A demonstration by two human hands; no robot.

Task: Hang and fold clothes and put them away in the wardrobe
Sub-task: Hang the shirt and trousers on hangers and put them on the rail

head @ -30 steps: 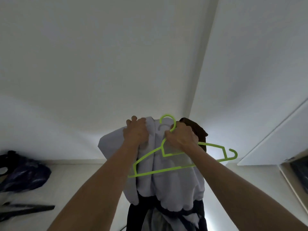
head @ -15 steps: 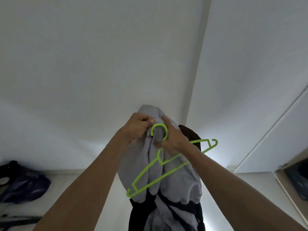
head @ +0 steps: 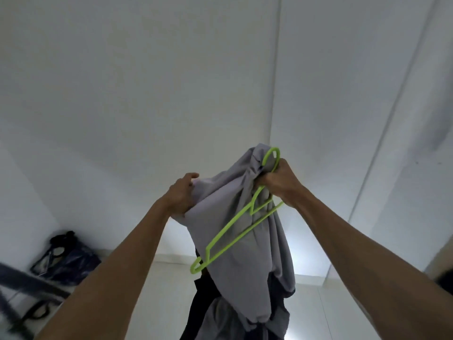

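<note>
The left hand (head: 182,192) grips a bunched edge of the grey garment (head: 235,231); the right hand (head: 278,181) clenches the green hanger (head: 235,231) neck against it.

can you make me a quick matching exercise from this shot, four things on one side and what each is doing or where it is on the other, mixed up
Things:
1. left hand
2. right hand
3. green hanger
4. dark bag

States or places:
A. lies low at the left by the wall
B. grips the hanger near its hook
C. slants across the grey garment
D. holds a fold of grey cloth

Pairs: 1-D, 2-B, 3-C, 4-A
</note>
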